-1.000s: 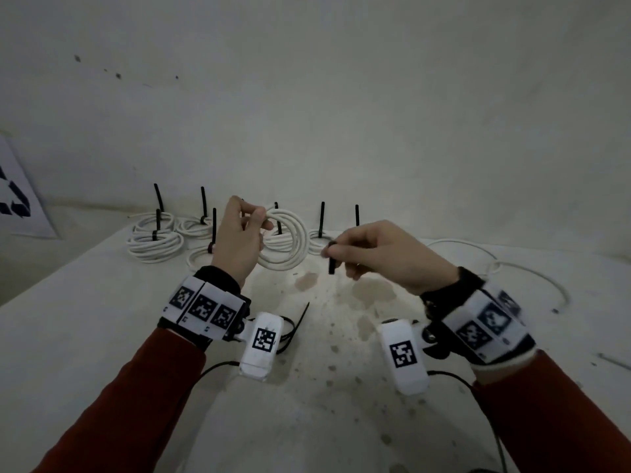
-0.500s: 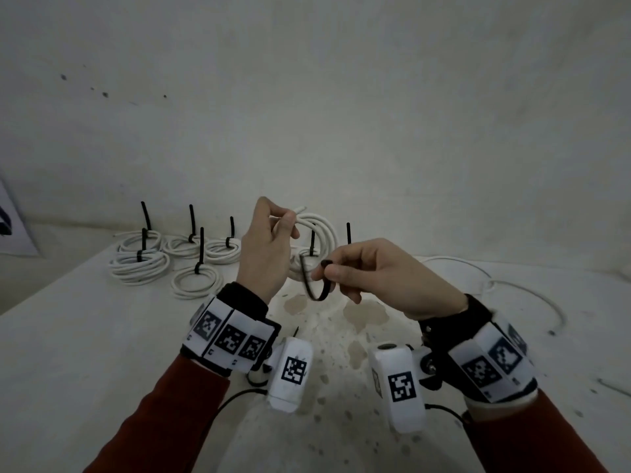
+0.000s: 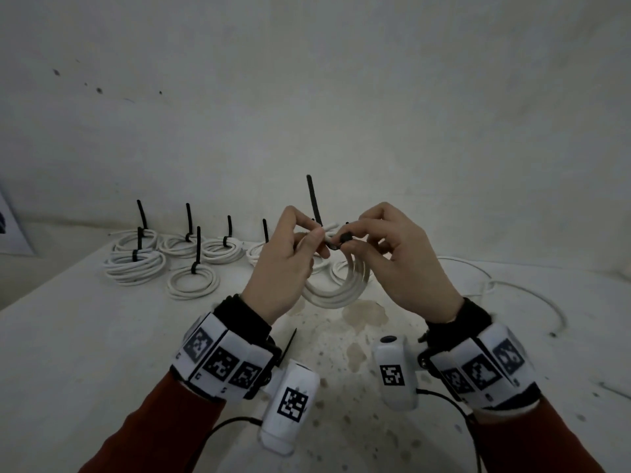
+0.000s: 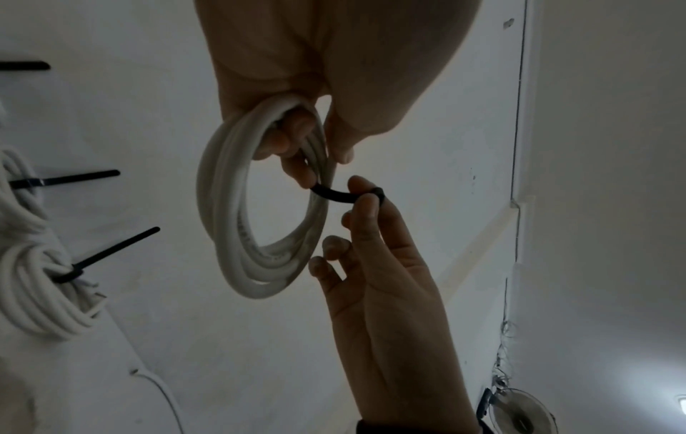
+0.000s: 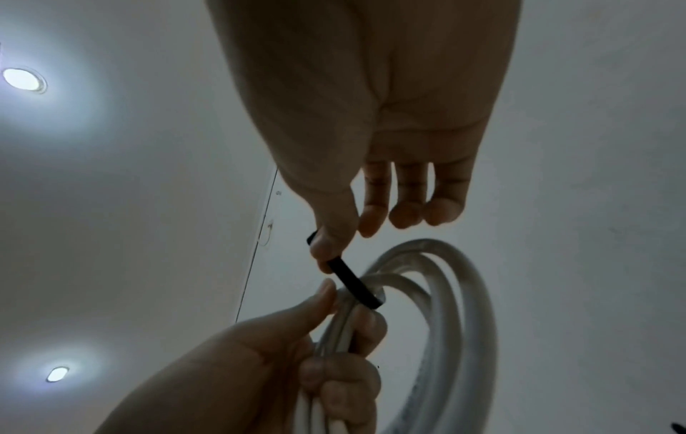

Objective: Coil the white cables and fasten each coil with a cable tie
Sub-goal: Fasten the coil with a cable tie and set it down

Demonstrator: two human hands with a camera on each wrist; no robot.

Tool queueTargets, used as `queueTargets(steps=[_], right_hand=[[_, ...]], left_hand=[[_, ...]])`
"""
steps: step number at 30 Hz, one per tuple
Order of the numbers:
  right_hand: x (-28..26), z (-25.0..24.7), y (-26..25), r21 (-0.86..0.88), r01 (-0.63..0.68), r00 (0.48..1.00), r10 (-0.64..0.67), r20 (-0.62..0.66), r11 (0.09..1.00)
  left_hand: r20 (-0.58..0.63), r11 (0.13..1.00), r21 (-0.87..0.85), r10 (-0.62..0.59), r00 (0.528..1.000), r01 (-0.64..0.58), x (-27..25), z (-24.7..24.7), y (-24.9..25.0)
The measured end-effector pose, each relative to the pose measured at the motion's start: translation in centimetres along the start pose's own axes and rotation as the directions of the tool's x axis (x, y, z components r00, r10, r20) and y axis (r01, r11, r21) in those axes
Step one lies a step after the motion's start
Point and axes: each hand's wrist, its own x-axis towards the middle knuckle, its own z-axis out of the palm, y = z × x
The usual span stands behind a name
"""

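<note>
Coil (image 3: 336, 288) is pinched in left hand (image 3: 283, 264); tie (image 4: 334, 194) head is pinched by right hand (image 3: 403, 257). Strands should be kept bunched while tie is cinched.

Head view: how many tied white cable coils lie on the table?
6 seen: corner coil, thick coil before it, back coil, front coil, middle coil, last coil beside the left hand. More may be hidden.
</note>
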Motion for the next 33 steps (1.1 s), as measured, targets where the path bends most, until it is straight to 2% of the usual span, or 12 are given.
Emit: queueTargets(steps=[3, 7, 12, 16, 19, 25, 28, 31, 33], right_hand=[[0.0, 0.2, -0.1, 0.013, 0.007, 1.0, -0.007, -0.027, 1.0], [0.0, 0.4, 0.0, 0.115, -0.04, 0.997, 0.047, -0.06, 0.993], [0.2, 0.3, 0.3, 0.244, -0.248, 0.966, 0.258, -0.007, 0.937], [0.1, -0.1, -0.1, 0.242, -0.327, 0.943, 0.334, 0.016, 0.913], [0.0, -0.5, -0.6, 0.356, -0.39, 0.918, 0.39, 0.076, 0.849], [-0.1, -1.0, -1.4, 0.464, -0.44, 0.891, 0.438, 0.119, 0.769], [0.1, -1.2, -1.7, 0.56, -0.414, 0.887, 0.457, 0.069, 0.718], [0.3, -1.4, -2.1, 0.643, -0.391, 0.861, 0.509, 0.001, 0.659], [0.3, -1.4, -2.2, 0.656, -0.352, 0.866, 0.498, -0.043, 0.668]], left_hand=[[0.024, 0.998, 0.062, 0.0, 1.0, -0.001, -0.1, 0.0, 0.0], [0.08, 0.996, 0.092, 0.006, 0.997, -0.013, -0.5, 0.5, -0.1], [0.129, 0.998, 0.058, 0.009, 0.992, -0.016, -0.9, 1.3, 0.3], [0.162, 1.0, -0.009, 0.001, 0.987, 0.0, -0.9, 1.5, 0.3], [0.221, 0.999, -0.021, 0.031, 0.975, -0.027, -1.0, 1.5, 0.3], [0.278, 0.997, -0.072, 0.054, 0.959, -0.036, -0.9, 1.4, 0.0], [0.255, 0.988, -0.151, 0.02, 0.967, 0.019, -0.9, 1.3, 0.2], [0.278, 0.963, -0.26, 0.012, 0.961, 0.063, -0.8, 1.0, 0.2], [0.305, 0.952, -0.298, 0.023, 0.952, 0.073, -0.8, 0.9, 0.2]])
